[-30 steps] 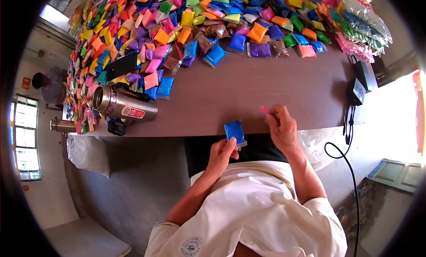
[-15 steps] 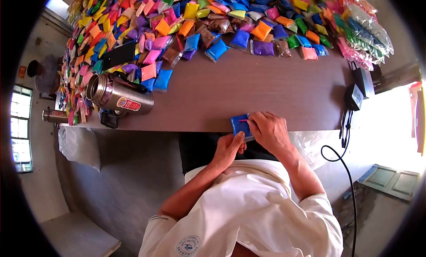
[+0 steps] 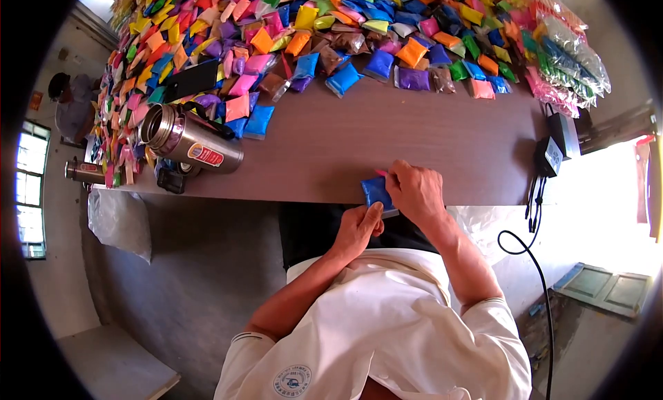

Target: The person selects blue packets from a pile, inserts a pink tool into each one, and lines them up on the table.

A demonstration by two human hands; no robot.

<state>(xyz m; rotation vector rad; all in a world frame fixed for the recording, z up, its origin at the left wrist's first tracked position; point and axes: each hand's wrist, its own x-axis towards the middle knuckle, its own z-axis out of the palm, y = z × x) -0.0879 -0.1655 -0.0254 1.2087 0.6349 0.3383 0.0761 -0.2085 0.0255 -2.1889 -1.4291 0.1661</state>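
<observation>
Near the front edge of the table, a small blue packet (image 3: 376,191) is pinched at its lower edge by my left hand (image 3: 359,229), the thumb lying on top. My right hand (image 3: 416,191) is closed at the packet's right side, fingers curled. A bit of a thin pink stick-like thing (image 3: 380,173) pokes out from those fingers at the packet's top edge. The right fingers hide the rest of it and the packet's right part.
A heap of colourful packets (image 3: 304,16) covers the far side and left of the brown table (image 3: 311,144). A steel flask (image 3: 193,141) lies on the left beside a black phone (image 3: 190,82). A black adapter (image 3: 549,156) with cables hangs at the right edge. Another person (image 3: 72,106) is far left.
My right hand has shifted slightly up and left over the packet. The pink thing, which lay across the packet's face, now shows only at its top edge. My left hand keeps its hold.
</observation>
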